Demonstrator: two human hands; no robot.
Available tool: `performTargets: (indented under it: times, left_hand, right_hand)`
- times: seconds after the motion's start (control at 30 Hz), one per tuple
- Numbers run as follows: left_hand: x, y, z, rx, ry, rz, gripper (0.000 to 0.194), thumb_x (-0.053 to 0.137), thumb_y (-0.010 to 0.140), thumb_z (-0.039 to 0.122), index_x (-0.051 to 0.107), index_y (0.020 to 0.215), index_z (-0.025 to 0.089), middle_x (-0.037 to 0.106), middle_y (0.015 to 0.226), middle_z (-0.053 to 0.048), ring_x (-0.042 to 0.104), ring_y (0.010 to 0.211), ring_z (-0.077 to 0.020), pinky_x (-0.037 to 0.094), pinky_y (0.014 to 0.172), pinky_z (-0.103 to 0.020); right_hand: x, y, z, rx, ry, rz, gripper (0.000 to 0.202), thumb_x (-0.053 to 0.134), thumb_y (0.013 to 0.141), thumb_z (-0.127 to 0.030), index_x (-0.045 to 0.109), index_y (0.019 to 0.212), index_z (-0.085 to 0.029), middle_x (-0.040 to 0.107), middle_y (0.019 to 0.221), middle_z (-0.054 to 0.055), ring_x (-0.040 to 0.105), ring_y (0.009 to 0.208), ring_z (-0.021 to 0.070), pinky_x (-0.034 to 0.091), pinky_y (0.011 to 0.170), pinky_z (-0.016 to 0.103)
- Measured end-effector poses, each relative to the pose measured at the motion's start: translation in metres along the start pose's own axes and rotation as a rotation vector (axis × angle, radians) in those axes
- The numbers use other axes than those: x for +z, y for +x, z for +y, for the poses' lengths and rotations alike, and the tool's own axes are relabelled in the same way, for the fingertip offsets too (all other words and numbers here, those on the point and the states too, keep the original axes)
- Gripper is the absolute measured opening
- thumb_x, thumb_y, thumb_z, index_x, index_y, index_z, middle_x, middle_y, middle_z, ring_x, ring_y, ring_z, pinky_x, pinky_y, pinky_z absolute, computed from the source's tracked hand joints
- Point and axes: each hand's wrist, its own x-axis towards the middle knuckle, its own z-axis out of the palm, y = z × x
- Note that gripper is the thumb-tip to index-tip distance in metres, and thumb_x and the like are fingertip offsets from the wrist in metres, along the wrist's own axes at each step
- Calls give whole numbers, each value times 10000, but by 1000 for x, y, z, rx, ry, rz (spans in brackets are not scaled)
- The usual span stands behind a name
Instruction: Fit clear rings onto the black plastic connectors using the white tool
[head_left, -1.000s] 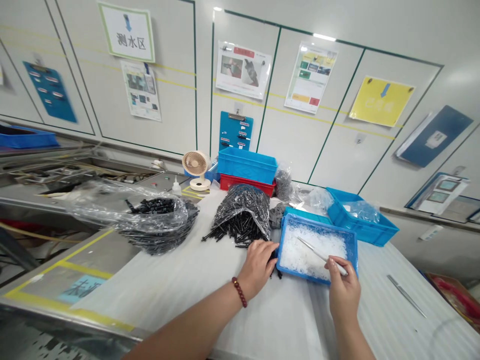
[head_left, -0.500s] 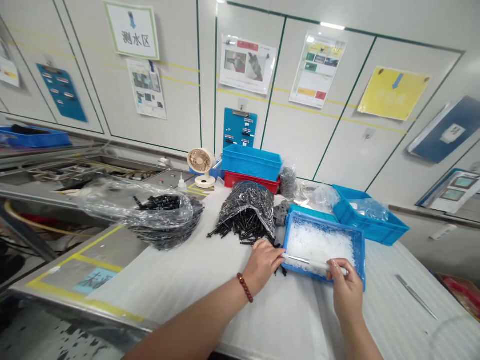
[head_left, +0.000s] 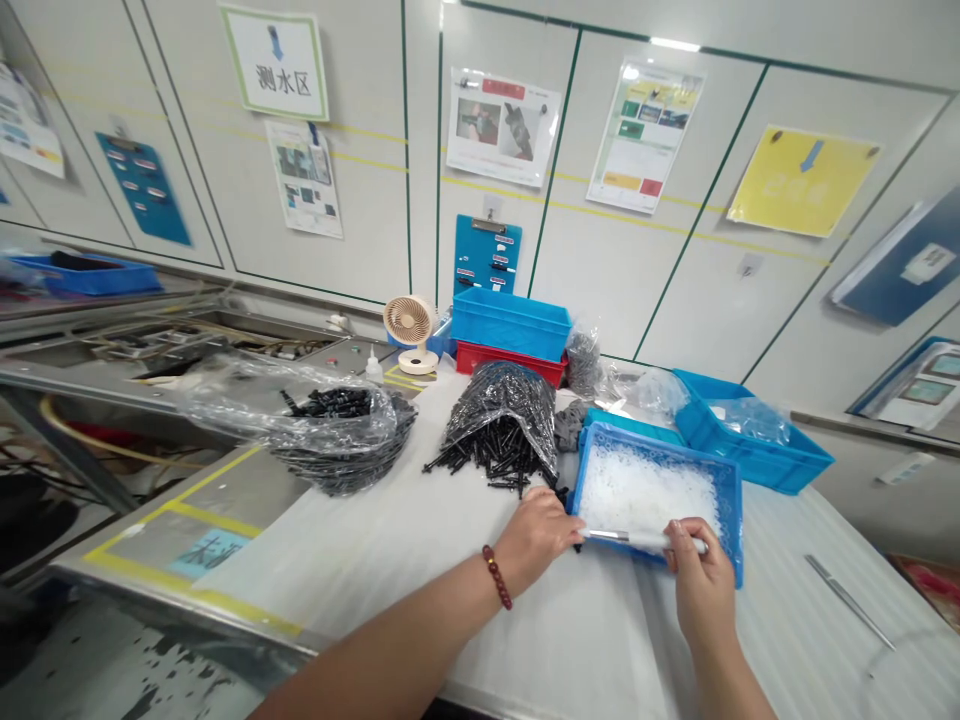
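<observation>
My right hand (head_left: 701, 565) is closed around the white handle of a slim tool (head_left: 649, 540) with a thin metal shaft, over the front edge of a blue tray (head_left: 736, 510). Small white translucent rings (head_left: 649, 490) fill this tray. At the tool's tip, the fingers of my left hand (head_left: 538, 535) are pinched together, and what they hold is hidden. Just beyond my left hand, slender black plastic parts (head_left: 502, 450) spill from an open clear bag (head_left: 506, 395). A few black pieces lie by the tray's left side, partly covered by my hand.
Left on the table is another clear bag (head_left: 341, 450) of black parts. Tweezers (head_left: 847, 600) lie at the right. Behind stand a small fan (head_left: 411, 325), a blue bin (head_left: 510, 325) on a red bin (head_left: 510, 362), and another blue bin (head_left: 780, 460) holding plastic bags.
The tool has gone from slanting down to the right to nearly level, its tip still at my left fingers. The whole view has shifted slightly.
</observation>
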Motion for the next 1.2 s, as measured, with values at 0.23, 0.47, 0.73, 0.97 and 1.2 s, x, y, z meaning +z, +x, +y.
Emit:
performTargets:
  times: [0.23,0.47,0.73,0.97,1.2]
  left_hand:
    - [10,-4,4,60,-35,-82,407,370,917,436,622,719,185,575,606,-3,480,638,-123,366,752,-299]
    - [11,-8,11,79,-26,-58,390,342,930,410,633,804,181,592,629,-25,485,657,-139,369,731,-310]
    - [3,-7,18,75,-32,-52,403,304,944,390,631,843,177,589,651,-36,489,663,-147,369,733,-321]
    - [3,-6,19,73,-62,4,421,292,943,411,622,849,166,623,684,-40,507,683,-146,374,742,-331]
    - [2,-5,18,103,-54,65,420,288,943,411,615,912,149,654,730,-49,529,728,-150,389,760,-329]
  right_hand:
    - [-1,0,3,-10,2,53,437,542,690,-619,455,605,-200,385,462,-63,325,406,85,259,411,230]
    - [5,-8,1,-77,29,72,434,539,708,-613,442,607,-203,384,456,-66,322,386,81,246,398,230]
    - [14,-18,-1,-143,103,40,388,544,743,-547,410,614,-205,457,525,-46,320,381,66,273,398,226]
    - [16,-22,4,-167,133,-11,351,555,761,-501,428,619,-206,448,512,-49,350,398,80,296,413,231]
    - [20,-27,6,-329,83,-75,311,536,798,-452,454,622,-208,460,525,-34,417,469,112,322,482,254]
